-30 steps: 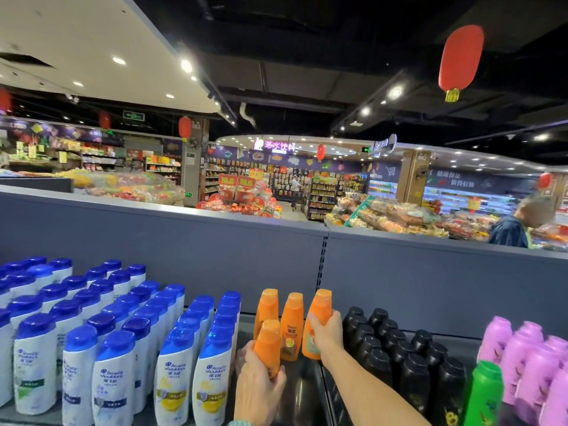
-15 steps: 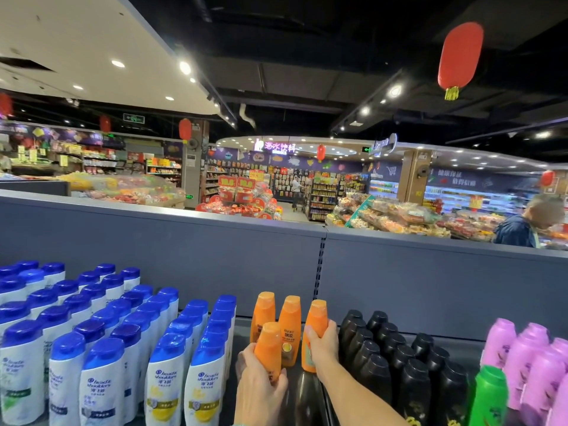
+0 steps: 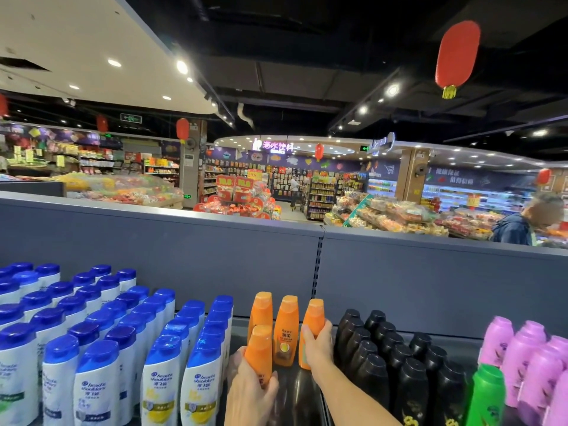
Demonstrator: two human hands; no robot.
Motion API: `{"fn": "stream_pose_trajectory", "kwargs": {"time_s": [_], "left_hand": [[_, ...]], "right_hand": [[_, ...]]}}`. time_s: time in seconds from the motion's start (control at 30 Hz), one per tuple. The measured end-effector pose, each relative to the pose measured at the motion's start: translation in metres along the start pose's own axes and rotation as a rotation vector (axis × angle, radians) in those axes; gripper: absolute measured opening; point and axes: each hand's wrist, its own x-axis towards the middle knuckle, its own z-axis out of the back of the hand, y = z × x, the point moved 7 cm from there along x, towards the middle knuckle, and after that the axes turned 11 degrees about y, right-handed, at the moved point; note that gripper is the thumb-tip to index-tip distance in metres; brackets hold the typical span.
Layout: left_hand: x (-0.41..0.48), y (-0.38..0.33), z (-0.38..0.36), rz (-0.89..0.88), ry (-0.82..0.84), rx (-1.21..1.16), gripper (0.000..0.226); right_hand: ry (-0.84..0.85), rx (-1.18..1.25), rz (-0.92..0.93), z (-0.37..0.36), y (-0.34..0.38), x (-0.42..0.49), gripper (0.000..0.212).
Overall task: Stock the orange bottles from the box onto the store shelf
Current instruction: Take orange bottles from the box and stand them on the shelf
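Several orange bottles stand on the dark store shelf, between blue-capped and black bottles. My left hand grips the nearest orange bottle from behind, in front of a back-row orange bottle. My right hand holds the right-hand orange bottle around its body. A further orange bottle stands free between them. The box is out of view.
Rows of white bottles with blue caps fill the shelf to the left. Black bottles stand to the right, then a green bottle and pink bottles. A grey back panel rises behind the shelf. A person stands beyond it.
The view has shifted slightly. Both hands keep their hold on the same orange bottles, which sit a little lower and further back on the shelf.
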Motion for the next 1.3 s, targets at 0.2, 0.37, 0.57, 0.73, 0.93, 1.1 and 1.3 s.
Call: {"fn": "stream_pose_trajectory", "kwargs": {"time_s": [0.2,0.37,0.57,0.73,0.93,1.1,1.3], "left_hand": [[-0.005,-0.004,0.005,-0.053,0.012,0.024,0.076],[-0.007,-0.007,0.005,-0.065,0.014,0.023,0.073],[-0.009,-0.008,0.003,-0.076,0.032,0.041,0.067],[-0.014,-0.018,0.005,-0.127,0.004,0.019,0.061],[-0.014,-0.025,0.001,-0.127,-0.012,-0.025,0.062],[-0.012,-0.032,0.002,-0.102,0.011,-0.026,0.064],[0.000,-0.030,0.006,-0.008,0.045,-0.080,0.082]], "right_hand": [[-0.014,-0.054,0.001,0.009,0.014,-0.002,0.088],[-0.052,-0.079,0.081,0.013,0.039,-0.028,0.087],[-0.075,-0.209,0.276,0.007,0.019,-0.091,0.034],[0.173,-0.700,0.254,0.001,-0.005,-0.117,0.032],[0.227,-1.069,0.319,-0.005,-0.057,-0.144,0.065],[0.256,-1.138,0.296,-0.021,-0.086,-0.136,0.058],[0.227,-1.122,0.330,-0.017,-0.083,-0.132,0.057]]}}
